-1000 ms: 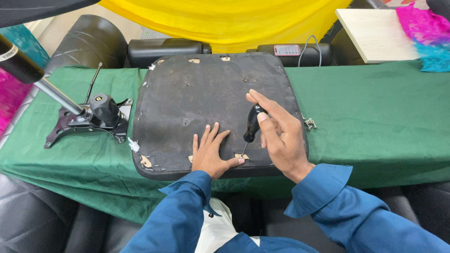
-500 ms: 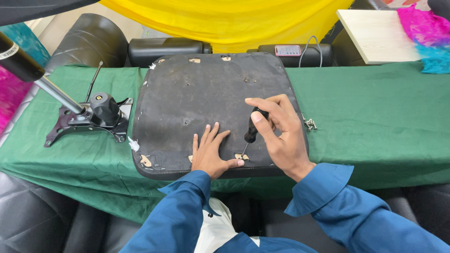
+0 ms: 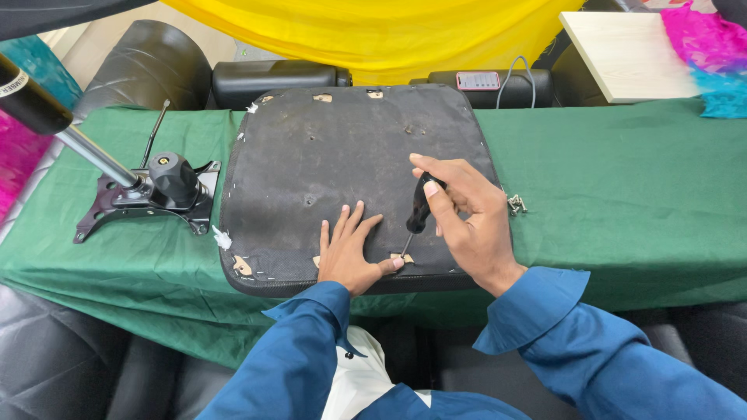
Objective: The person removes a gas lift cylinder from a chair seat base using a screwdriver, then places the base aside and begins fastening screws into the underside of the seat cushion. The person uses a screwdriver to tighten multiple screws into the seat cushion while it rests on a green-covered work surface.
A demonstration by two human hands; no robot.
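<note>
Nearest the camera, two blue sleeves reach over the table edge. Left hand point(image 3: 352, 250) lies flat, palm down, fingers spread, on the near edge of the black fabric-covered chair seat base point(image 3: 342, 163), which rests underside up on the green cloth-covered table point(image 3: 622, 179); this hand sits where it did half a second ago. Right hand point(image 3: 467, 214) is closed around the black handle of a short screwdriver point(image 3: 417, 214); against the earlier frames the fingers are now curled tighter over the handle rather than extended, and the tool is tilted more. Long axis of the screwdriver runs from upper right at the handle down to lower left, thin metal tip pointing at the seat's near edge, just beside the left thumb and a small tan patch. The hands are apart but near each other. A small cluster of silver screws point(image 3: 516, 204) lies on the cloth just right of the seat. To the left, well apart from the hands, a black metal chair tilt mechanism with a silver gas cylinder point(image 3: 148, 190) rests on the cloth. Farther back, a black armrest carries a small rectangular red-and-white label point(image 3: 478, 80); a pale wooden board point(image 3: 622, 54) sits at far right, a yellow cloth point(image 3: 373, 31) hangs behind
</note>
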